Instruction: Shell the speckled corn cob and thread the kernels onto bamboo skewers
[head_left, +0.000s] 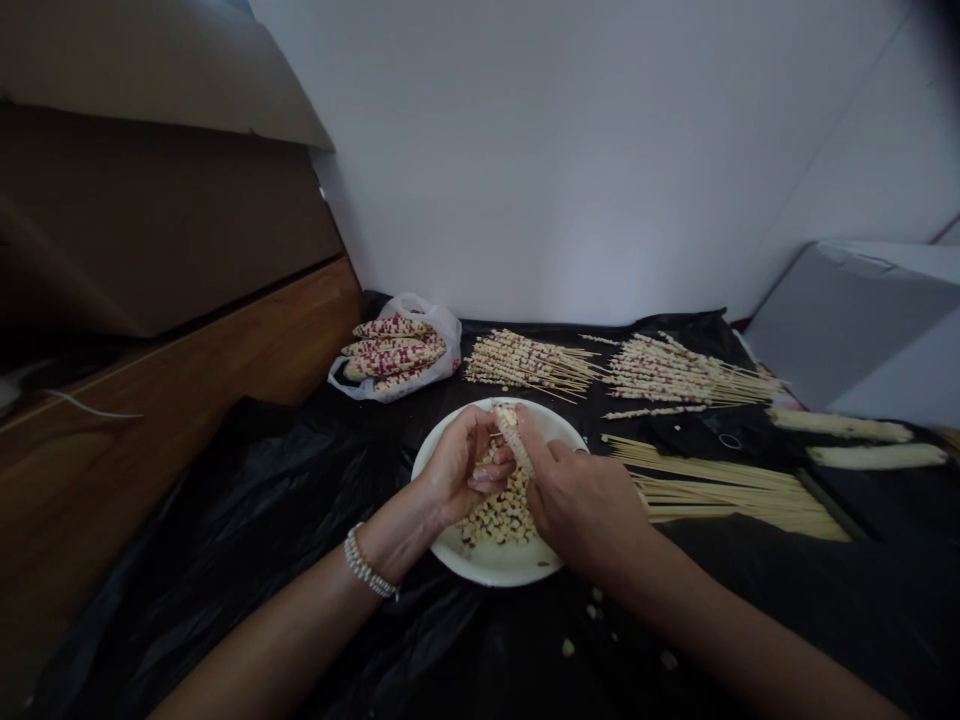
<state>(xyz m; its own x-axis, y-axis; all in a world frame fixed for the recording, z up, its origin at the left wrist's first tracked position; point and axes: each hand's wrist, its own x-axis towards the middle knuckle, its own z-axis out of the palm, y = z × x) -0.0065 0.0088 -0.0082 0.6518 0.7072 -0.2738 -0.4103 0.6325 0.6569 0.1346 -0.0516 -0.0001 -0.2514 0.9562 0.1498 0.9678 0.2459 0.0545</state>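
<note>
Above the white bowl point(480, 577), a partly stripped corn cob point(512, 428) stands tilted between my hands. My left hand point(466, 462), with a beaded bracelet at its wrist, curls its fingers at the cob's left side, thumb near the top end. Around the right side of the cob, my right hand point(581, 500) is closed, index finger lying along it; a ring shows on this hand. Loose corn kernels point(506, 510), pale with some dark red, lie in the bowl below. The fingers hide part of the cob.
Behind the bowl lie a plastic bag of corn cobs point(397, 350) and two piles of kernel-threaded skewers point(525, 360). Bare skewers point(720, 485) and stripped cobs point(877, 456) are on the right. Black plastic sheeting point(247, 540) covers the surface; a wooden board point(187, 390) stands left.
</note>
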